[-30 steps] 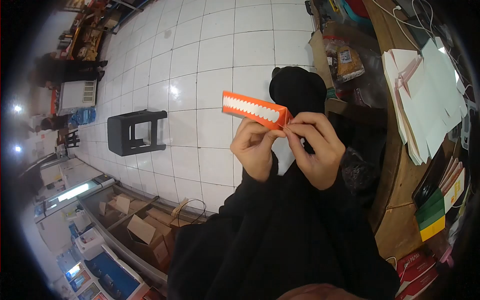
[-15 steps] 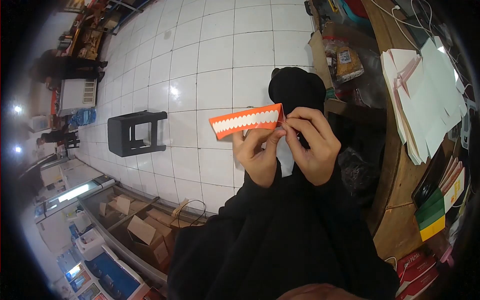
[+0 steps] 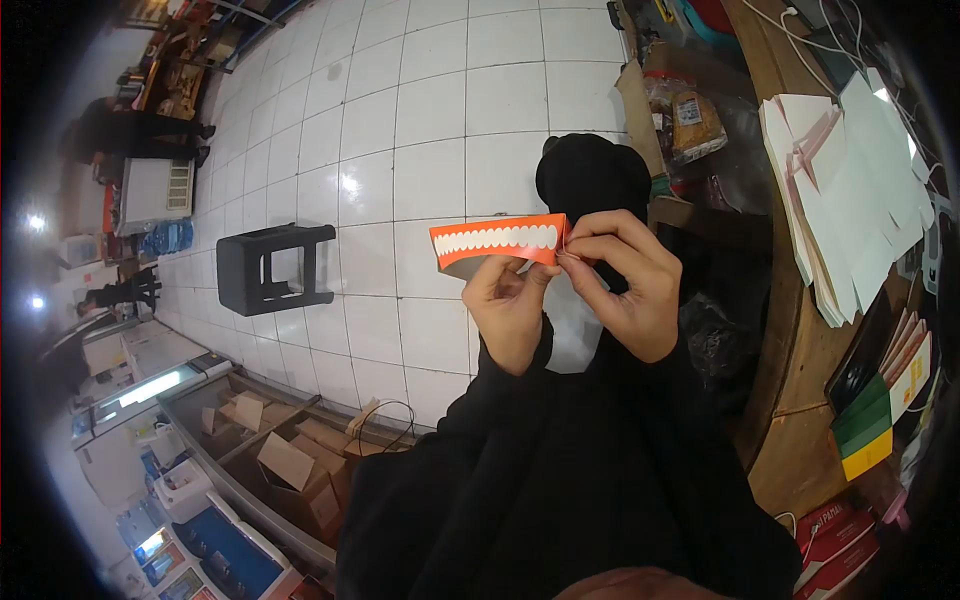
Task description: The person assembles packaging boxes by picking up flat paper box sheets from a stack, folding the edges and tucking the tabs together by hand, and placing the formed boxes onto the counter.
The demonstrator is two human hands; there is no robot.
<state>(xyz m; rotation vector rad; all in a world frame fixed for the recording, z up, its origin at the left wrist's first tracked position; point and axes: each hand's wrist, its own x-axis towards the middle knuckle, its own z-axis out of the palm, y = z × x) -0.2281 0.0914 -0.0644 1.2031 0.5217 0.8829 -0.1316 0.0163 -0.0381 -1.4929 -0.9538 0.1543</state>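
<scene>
An orange folded card piece [image 3: 497,238] with a row of white scallops, like teeth, is held above the floor in front of me. My left hand [image 3: 507,307] grips its lower edge, the fingers partly behind it and the thumb near its right end. At that right end, the fingertips of my right hand [image 3: 627,283] pinch together on the narrow folded side of the card. What exactly lies between those fingertips is too small to make out.
A black plastic stool [image 3: 275,268] stands on the white tiled floor. To the right, a wooden table [image 3: 795,420] bears stacked pale paper sheets [image 3: 850,200]. Cardboard boxes [image 3: 305,470] fill a case at lower left. A person in dark clothes [image 3: 130,132] stands far off.
The card has turned slightly, now lying more level, with its left end shifted right. My left hand has moved slightly down and left; the right hand still pinches the card's right end.
</scene>
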